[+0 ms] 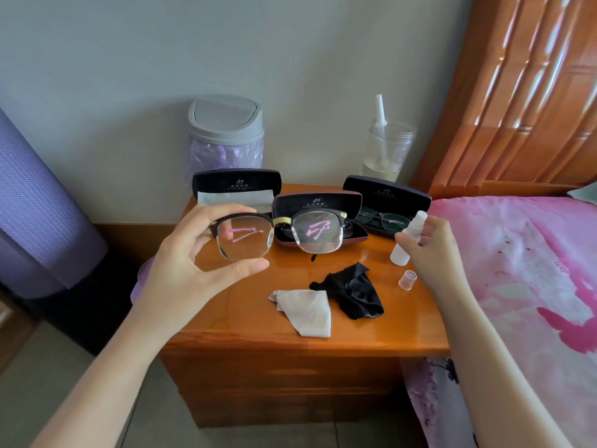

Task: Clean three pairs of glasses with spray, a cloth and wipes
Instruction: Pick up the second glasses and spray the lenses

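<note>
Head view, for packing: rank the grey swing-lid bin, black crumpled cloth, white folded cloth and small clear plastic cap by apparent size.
Largest: grey swing-lid bin, though farther away.
Then black crumpled cloth and white folded cloth: look alike, unranked.
Smallest: small clear plastic cap.

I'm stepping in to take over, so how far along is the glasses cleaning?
Done: the cap is off the spray bottle and lies on the nightstand. In hand: the left hand holds one pair of glasses, pink marks on both lenses; the right hand grips the bottle. Left: spraying, wiping with the black cloth, then the pair in the right-hand case.
</note>
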